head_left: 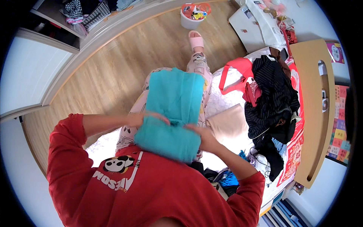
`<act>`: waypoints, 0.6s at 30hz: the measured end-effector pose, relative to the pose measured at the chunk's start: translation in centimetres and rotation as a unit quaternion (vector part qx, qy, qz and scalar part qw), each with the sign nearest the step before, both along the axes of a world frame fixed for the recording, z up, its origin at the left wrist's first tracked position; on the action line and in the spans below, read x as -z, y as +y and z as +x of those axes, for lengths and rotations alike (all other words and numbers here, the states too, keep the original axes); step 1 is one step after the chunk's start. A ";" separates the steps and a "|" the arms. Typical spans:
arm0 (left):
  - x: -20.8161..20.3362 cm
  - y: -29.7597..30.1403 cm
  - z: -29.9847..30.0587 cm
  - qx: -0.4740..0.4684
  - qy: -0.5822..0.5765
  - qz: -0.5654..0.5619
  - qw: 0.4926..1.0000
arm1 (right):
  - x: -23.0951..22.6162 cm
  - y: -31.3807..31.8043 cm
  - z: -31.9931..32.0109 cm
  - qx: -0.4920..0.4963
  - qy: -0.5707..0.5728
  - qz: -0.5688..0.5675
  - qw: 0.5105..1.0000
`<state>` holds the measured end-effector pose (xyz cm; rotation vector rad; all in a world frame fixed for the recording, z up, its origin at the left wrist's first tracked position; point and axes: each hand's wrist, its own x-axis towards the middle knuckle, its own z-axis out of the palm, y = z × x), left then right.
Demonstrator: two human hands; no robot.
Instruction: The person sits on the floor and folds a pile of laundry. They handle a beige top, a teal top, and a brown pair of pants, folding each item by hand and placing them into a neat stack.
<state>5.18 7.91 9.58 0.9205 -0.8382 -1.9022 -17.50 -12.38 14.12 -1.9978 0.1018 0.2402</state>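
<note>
A teal piece of cloth, possibly a garment, lies across my lap, its near part folded over into a thick roll. At the left side of the fold, my left hand rests on the cloth; motion smears its fingers. My right hand grips the fold's right edge, fingertips over the top of the cloth. What lies inside the fold is hidden. On the bed to the right of my lap is a folded beige cloth, apart from both hands.
Dark striped clothes are heaped on the bed, beside a red strapped cloth item. More clothes lie near my right elbow. A wooden headboard borders the bed. A white bucket stands on the floor past my pink slipper.
</note>
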 end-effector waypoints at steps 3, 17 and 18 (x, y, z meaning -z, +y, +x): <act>-0.4 -1.3 0.8 -0.135 0.147 0.245 0.949 | 0.8 -1.3 1.9 0.214 0.205 0.155 0.942; -3.2 -2.3 2.4 -0.269 -0.058 0.269 0.923 | 2.1 -2.4 4.0 0.301 0.228 0.143 0.915; -3.4 -2.3 2.9 -0.254 -0.117 0.280 0.918 | 1.5 -2.9 4.3 0.277 0.261 0.130 0.915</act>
